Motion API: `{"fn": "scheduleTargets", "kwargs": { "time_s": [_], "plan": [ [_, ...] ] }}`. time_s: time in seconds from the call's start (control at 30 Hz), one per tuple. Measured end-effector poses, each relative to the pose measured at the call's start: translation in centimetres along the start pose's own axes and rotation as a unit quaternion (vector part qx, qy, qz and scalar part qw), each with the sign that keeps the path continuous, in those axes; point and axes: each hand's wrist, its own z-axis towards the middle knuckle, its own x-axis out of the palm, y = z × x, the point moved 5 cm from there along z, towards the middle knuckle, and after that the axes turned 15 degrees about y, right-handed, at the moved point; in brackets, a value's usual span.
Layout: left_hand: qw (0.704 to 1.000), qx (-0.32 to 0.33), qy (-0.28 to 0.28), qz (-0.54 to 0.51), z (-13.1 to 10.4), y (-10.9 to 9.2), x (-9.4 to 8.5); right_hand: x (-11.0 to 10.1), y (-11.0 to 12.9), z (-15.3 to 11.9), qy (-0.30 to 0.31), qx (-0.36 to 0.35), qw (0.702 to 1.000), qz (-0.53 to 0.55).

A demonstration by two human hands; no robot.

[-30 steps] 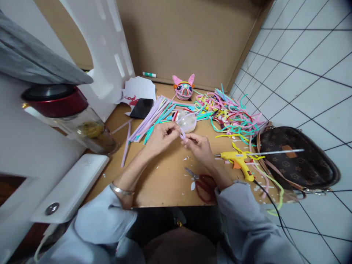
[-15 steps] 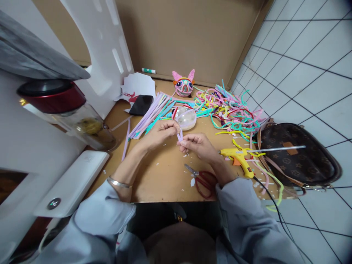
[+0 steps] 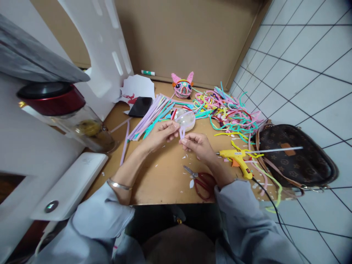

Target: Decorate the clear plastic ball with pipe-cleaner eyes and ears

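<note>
A lilac pipe cleaner (image 3: 182, 132), bent into a narrow loop, stands between my two hands. Its lower end is pinched between the thumb and fingers of my right hand (image 3: 199, 145). My left hand (image 3: 165, 132) has its thumb and fingers closed together at the loop's upper left side, touching it. Just behind the loop rests a clear round ball (image 3: 187, 120) with lilac and red pipe cleaner strips on it. Red-handled scissors (image 3: 202, 182) lie near my right wrist, and a yellow glue gun (image 3: 235, 156) lies to the right of it.
Lilac and teal pipe cleaners (image 3: 150, 116) lie behind my left hand. A tangled colourful pile (image 3: 229, 112) sits at the back right. Also around are a pink-eared figure (image 3: 183, 88), a phone (image 3: 140, 106), a glass bottle (image 3: 90, 126), a power bank (image 3: 71, 187) and a brown bag (image 3: 298, 156).
The lilac loop shows more fully between my hands, and my left fingertips have shifted slightly left of its top. The view has tilted a little; the table things have stayed put.
</note>
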Motion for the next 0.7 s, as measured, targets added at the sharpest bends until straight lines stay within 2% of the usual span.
{"fn": "scheduleTargets", "kwargs": {
  "time_s": [0.1, 0.23, 0.37, 0.57, 0.7],
  "plan": [
    [1.0, -0.001, -0.014, 0.0, 0.04, 0.23, -0.02, -0.03, 0.03, -0.01, -0.01, 0.0, 1.0, -0.016],
    [0.999, 0.006, -0.014, 0.051, 0.05, 0.38, 0.31, -0.26, 0.01, -0.02, -0.014, 0.01, 0.997, -0.077],
    [0.997, 0.033, -0.047, 0.058, 0.06, 0.54, 0.2, -0.62, 0.12, -0.02, -0.014, 0.014, 0.992, -0.121],
    [0.99, 0.041, -0.096, 0.099, -0.07, 0.69, -0.1, -0.6, 0.33, -0.03, -0.015, 0.022, 0.989, -0.143],
    [0.994, 0.026, -0.087, 0.066, 0.01, 0.76, -0.36, -0.52, 0.35, -0.12, -0.032, 0.018, 0.989, -0.145]
  ]
}}
